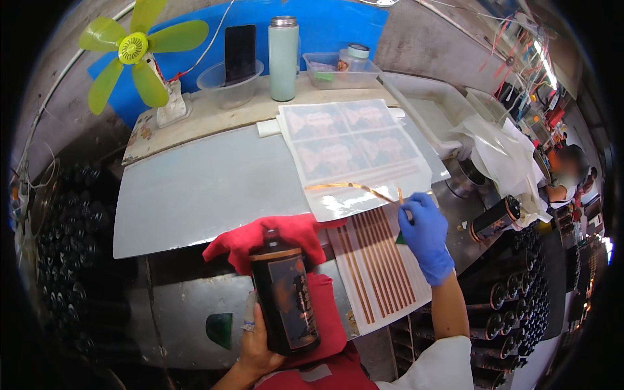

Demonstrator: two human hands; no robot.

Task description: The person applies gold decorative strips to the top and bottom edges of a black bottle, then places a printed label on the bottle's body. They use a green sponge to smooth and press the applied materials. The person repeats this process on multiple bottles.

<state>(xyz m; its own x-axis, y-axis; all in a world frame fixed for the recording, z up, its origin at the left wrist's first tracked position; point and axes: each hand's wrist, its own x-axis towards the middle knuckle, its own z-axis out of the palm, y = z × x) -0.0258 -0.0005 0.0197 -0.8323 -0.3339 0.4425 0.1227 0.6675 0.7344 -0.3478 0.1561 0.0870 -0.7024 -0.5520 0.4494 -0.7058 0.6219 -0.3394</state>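
My bare left hand (259, 341) grips a black bottle (283, 302) with a dark label and a gold band at its shoulder; the bottle leans toward me. Behind its neck lies a crumpled red cloth (237, 240). In a blue glove, my right hand (426, 231) pinches one end of a thin gold strip (351, 185), which curves out to the left over a stack of printed sheets (354, 140). Just below the glove is a sheet of parallel gold-brown strips (377, 273). A green piece (400, 238) shows partly beneath the right hand.
A grey board (195, 188) covers the bench's left half. Another green scraper-like piece (219, 329) lies near the front. Along the back stand a green fan (133, 49), a phone (240, 55) in a bowl and a flask (283, 62). Another black bottle (495, 219) lies at right; a person (569, 172) is beyond.
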